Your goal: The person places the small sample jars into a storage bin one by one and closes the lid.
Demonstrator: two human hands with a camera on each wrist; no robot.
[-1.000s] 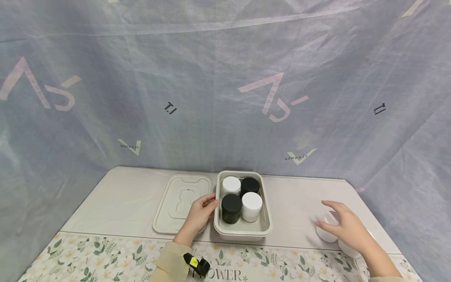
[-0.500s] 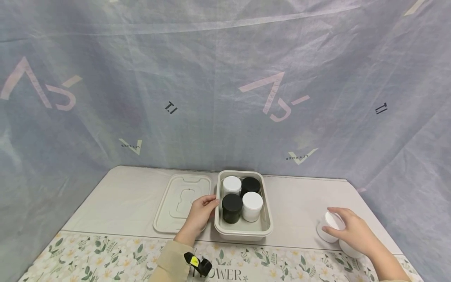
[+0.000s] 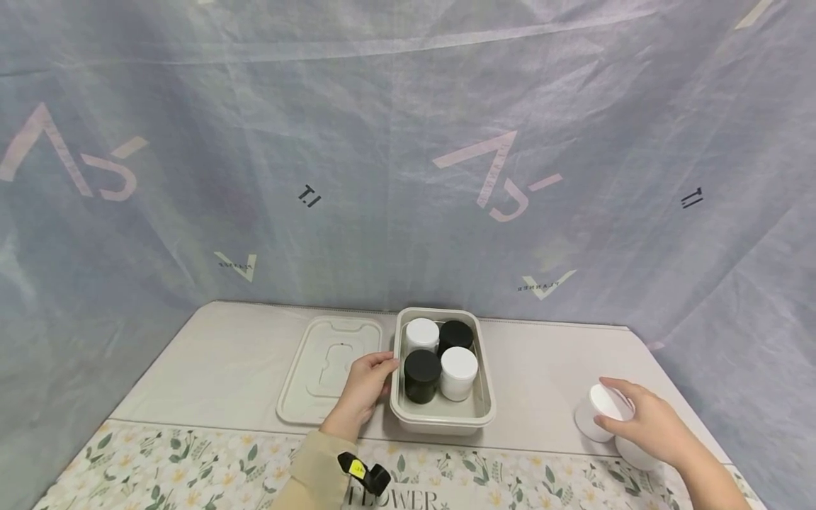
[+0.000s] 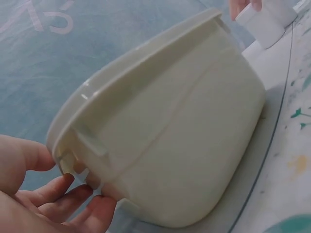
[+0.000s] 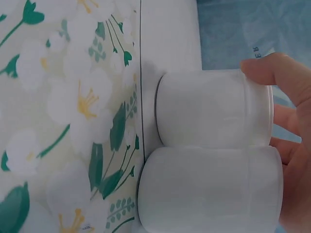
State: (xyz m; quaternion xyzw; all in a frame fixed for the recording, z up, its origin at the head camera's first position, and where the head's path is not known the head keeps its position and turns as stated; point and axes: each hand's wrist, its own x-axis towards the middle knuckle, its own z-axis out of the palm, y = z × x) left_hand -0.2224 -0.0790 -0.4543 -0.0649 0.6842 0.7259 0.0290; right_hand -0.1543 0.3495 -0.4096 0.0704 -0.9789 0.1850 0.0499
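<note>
A beige plastic box (image 3: 440,428) stands mid-table with two white jars (image 3: 459,372) and two black jars (image 3: 422,375) upright inside. My left hand (image 3: 361,386) grips its left side; in the left wrist view the thumb meets the rim and the fingers (image 4: 73,199) bend under it. At the right, my right hand (image 3: 652,425) holds a white jar (image 3: 591,418) by its lid, with the thumb (image 5: 265,69) on the near side. A second white jar (image 3: 634,453) stands touching it, partly hidden by the hand in the head view.
Left of the box lies its flat beige lid (image 3: 328,368), partly behind the left hand. A floral cloth (image 3: 210,460) covers the front of the table. A grey-blue curtain (image 3: 357,156) hangs behind and at both sides.
My right hand has come down onto the white jar, and its fingers have closed round the lid. My left hand has stayed on the box.
</note>
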